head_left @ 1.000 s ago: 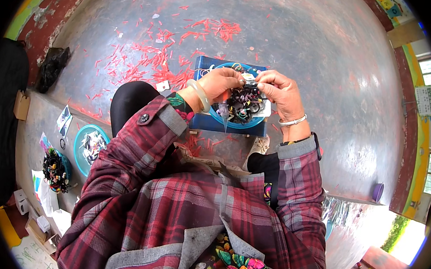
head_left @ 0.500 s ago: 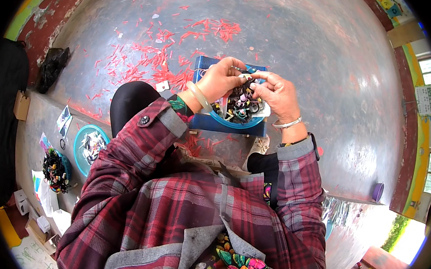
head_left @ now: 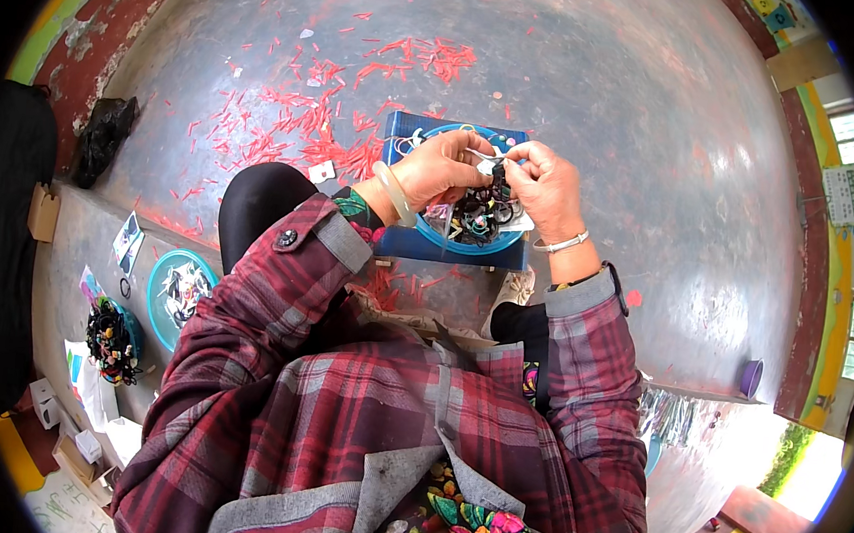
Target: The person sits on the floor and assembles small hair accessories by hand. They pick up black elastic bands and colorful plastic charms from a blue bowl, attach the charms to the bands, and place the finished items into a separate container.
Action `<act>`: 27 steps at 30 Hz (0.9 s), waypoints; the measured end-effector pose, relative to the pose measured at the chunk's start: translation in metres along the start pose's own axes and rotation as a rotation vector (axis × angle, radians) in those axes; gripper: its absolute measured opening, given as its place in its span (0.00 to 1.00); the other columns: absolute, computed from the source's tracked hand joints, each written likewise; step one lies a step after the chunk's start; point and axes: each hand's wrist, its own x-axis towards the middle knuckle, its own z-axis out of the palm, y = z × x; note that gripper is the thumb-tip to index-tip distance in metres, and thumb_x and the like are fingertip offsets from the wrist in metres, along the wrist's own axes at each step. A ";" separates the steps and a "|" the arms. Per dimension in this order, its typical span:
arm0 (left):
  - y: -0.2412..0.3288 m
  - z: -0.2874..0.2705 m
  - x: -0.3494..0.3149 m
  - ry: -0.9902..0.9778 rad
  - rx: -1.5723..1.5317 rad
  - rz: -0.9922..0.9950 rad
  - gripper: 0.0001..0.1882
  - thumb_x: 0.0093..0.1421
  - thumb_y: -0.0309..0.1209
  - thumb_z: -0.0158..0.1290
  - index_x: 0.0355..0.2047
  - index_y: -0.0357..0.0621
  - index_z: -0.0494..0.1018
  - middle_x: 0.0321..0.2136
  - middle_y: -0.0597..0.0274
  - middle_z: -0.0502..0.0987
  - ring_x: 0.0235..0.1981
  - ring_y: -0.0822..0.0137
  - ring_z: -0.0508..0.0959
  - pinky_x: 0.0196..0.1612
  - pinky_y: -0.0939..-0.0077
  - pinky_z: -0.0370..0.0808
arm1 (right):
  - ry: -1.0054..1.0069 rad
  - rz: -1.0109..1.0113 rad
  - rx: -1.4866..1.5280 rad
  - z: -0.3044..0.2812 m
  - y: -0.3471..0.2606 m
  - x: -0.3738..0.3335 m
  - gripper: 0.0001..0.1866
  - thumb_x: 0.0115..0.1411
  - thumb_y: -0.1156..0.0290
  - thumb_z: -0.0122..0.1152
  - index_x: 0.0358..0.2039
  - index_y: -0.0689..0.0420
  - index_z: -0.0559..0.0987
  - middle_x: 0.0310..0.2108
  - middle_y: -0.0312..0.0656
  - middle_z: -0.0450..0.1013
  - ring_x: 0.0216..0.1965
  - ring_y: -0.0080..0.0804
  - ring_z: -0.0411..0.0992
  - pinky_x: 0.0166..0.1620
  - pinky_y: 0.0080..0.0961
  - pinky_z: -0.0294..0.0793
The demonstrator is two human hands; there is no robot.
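Note:
My left hand [head_left: 441, 171], with a pale bangle at its wrist, is closed in a pinch over a round blue basin [head_left: 445, 244]. Facing it, my right hand [head_left: 550, 191] pinches too, thumb against fingers. A thin white strip [head_left: 484, 156] stretches between the fingertips of both hands. Just beneath it hangs a bunch of black hair ties [head_left: 499, 177]; the fingers partly cover where it meets the strip. More dark hair ties [head_left: 478, 219] with small coloured bits fill the basin. Under the basin stands a low blue stool [head_left: 404, 246].
Red scraps [head_left: 308, 125] litter the floor ahead and left. At my left are a second blue basin [head_left: 155, 292] of white pieces and a container of dark hair ties [head_left: 110, 338]. A black bag [head_left: 102, 140] lies by the wall; a purple container [head_left: 751, 378] stands right.
Both hands have shifted slightly. The white strip now shows between the fingertips, and a black bunch hangs below it. More of the basin's far rim is visible.

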 end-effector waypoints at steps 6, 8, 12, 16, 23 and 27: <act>-0.010 -0.015 0.007 0.050 -0.019 -0.213 0.11 0.50 0.23 0.55 0.35 0.40 0.68 0.19 0.71 0.68 0.13 0.81 0.62 0.15 0.88 0.56 | 0.002 0.052 0.229 -0.003 -0.005 0.002 0.03 0.50 0.77 0.58 0.28 0.61 0.76 0.17 0.31 0.70 0.19 0.13 0.66 0.23 0.12 0.63; -0.012 -0.017 0.008 0.067 0.007 -0.202 0.10 0.51 0.24 0.56 0.33 0.41 0.69 0.19 0.71 0.68 0.13 0.82 0.62 0.14 0.88 0.55 | 0.001 0.042 0.250 -0.005 0.002 0.005 0.04 0.50 0.77 0.59 0.28 0.62 0.76 0.20 0.31 0.71 0.22 0.13 0.66 0.26 0.11 0.65; -0.009 -0.016 0.005 0.117 0.036 -0.172 0.08 0.53 0.28 0.56 0.30 0.42 0.68 0.18 0.71 0.69 0.12 0.83 0.61 0.12 0.90 0.54 | -0.020 -0.114 0.221 -0.009 0.003 0.006 0.04 0.49 0.77 0.60 0.28 0.61 0.77 0.25 0.31 0.71 0.27 0.13 0.67 0.30 0.11 0.65; -0.013 -0.021 0.008 0.089 -0.163 -0.161 0.06 0.56 0.28 0.53 0.32 0.40 0.69 0.20 0.70 0.70 0.12 0.82 0.61 0.12 0.90 0.54 | -0.213 -0.020 0.400 -0.012 -0.008 0.002 0.04 0.49 0.77 0.61 0.27 0.60 0.78 0.26 0.31 0.71 0.27 0.14 0.66 0.30 0.11 0.63; -0.019 -0.021 0.012 0.037 -0.354 -0.085 0.07 0.58 0.27 0.50 0.35 0.38 0.70 0.24 0.67 0.71 0.15 0.82 0.63 0.17 0.92 0.59 | -0.237 -0.327 0.005 -0.005 -0.006 0.001 0.05 0.45 0.78 0.61 0.26 0.58 0.79 0.24 0.35 0.73 0.26 0.24 0.69 0.31 0.19 0.67; -0.013 -0.015 0.008 0.006 -0.303 -0.109 0.06 0.57 0.26 0.51 0.35 0.37 0.70 0.24 0.67 0.71 0.16 0.81 0.64 0.18 0.91 0.61 | -0.212 -0.382 -0.135 0.004 -0.005 -0.002 0.06 0.45 0.76 0.59 0.27 0.56 0.79 0.28 0.38 0.74 0.30 0.31 0.73 0.32 0.22 0.70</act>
